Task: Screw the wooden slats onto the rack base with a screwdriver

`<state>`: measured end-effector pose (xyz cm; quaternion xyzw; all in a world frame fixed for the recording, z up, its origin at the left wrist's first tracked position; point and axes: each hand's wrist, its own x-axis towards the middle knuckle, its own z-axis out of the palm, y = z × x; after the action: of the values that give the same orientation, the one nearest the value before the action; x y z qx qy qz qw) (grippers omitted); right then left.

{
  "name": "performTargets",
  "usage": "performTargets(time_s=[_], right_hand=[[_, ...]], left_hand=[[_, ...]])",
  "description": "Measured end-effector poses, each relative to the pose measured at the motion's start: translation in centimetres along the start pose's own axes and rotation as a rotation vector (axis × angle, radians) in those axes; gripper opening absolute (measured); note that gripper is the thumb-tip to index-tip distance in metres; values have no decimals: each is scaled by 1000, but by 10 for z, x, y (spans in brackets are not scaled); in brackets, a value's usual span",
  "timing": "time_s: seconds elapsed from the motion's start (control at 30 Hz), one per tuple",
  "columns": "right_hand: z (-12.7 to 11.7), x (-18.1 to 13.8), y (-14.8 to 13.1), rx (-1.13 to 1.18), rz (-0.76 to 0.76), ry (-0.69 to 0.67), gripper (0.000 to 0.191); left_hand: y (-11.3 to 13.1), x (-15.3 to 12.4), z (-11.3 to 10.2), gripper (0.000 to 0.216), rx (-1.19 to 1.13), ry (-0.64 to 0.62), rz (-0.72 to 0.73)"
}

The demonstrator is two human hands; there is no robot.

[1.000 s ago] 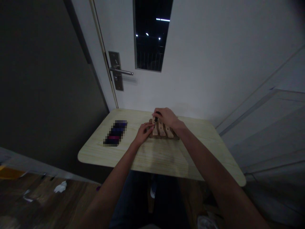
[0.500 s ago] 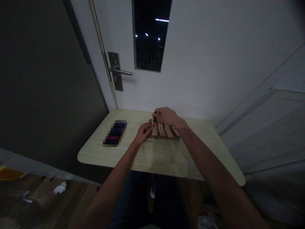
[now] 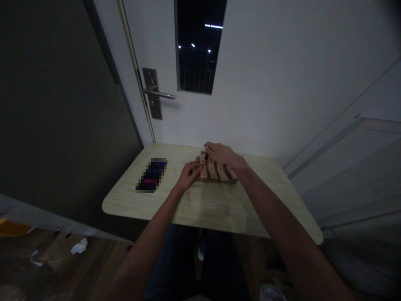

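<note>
On the table lies a wooden slatted piece (image 3: 214, 172), a base with several curved pale slats that have dark holes. My right hand (image 3: 222, 153) is closed round a small screwdriver (image 3: 206, 156) with a dark handle, tilted with its tip down at the leftmost slat. At the left end of the wooden piece, my left hand (image 3: 188, 174) grips its edge, fingertips close to the screwdriver's tip. Whether a screw sits under the tip is too small to make out.
The pale wood-grain table (image 3: 209, 211) stands against a white door with a metal handle (image 3: 159, 95). On its left side lies a dark blurred-out object (image 3: 152, 175). A crumpled white paper (image 3: 79, 246) is on the floor at the lower left.
My right hand has shifted slightly right and its fingers have moved on the screwdriver, which now leans more to the right. My left hand stays in place.
</note>
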<state>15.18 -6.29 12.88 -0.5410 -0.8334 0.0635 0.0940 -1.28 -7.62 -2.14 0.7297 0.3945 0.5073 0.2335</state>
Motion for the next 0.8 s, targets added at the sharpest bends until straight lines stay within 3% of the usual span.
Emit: performTargets(time_s=[0.2,0.8], right_hand=[[-5,2,0,-41,-45,-37,29],[-4,-3,-9,-58,-113,86,19]], left_hand=[[-1,0,0,24,7,-3,15],[-4,0,1,25,-11,10,14]])
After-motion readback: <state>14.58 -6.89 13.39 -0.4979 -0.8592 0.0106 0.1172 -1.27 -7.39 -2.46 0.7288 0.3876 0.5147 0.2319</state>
